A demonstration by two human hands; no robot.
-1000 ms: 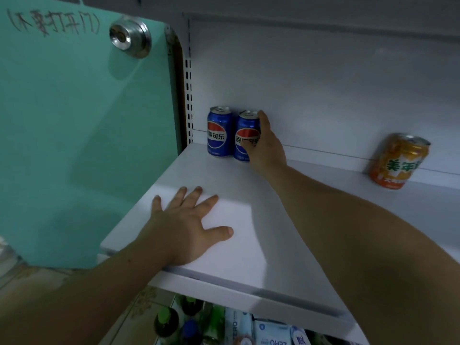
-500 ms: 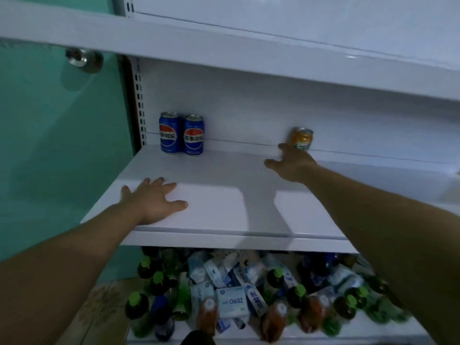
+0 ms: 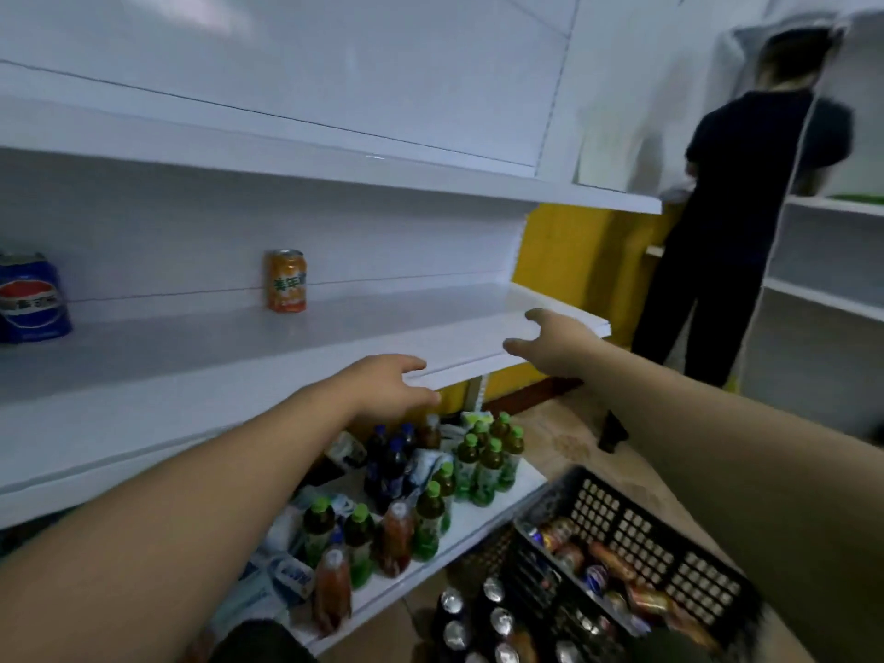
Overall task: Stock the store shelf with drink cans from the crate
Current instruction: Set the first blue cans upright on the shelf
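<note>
Fingers [image 3: 415,364] of the left hand [image 3: 385,387] lie loose and slightly apart at the front lip of the shelf [image 3: 191,375], holding nothing, while the right hand [image 3: 557,349] hangs over the shelf's right end with its fingers [image 3: 535,317] spread wide and likewise empty. Only two drinks show on the shelf, both standing against the back wall: an orange can [image 3: 286,281] upright near the middle and a blue cola can [image 3: 31,299] at the far left edge of view, well apart from each other. More cans [image 3: 598,564] lie jumbled on their sides in the black crate [image 3: 669,533], low on the right beneath the right forearm. The step in hand looks like fetching the next can, so the right hand should drop to the crate, wrap a single can round its body rather than pinch its rim, and turn it upright on the way up. It ought to go down flat, touching a can of its own kind, label outward, with the left hand steadying at the lip. Bottles [image 3: 430,495] crowd the lower shelf [image 3: 483,528] just beside the crate, so the reach should stay clear of them, and of the person [image 3: 732,208] in dark clothes beyond the shelf's end
</note>
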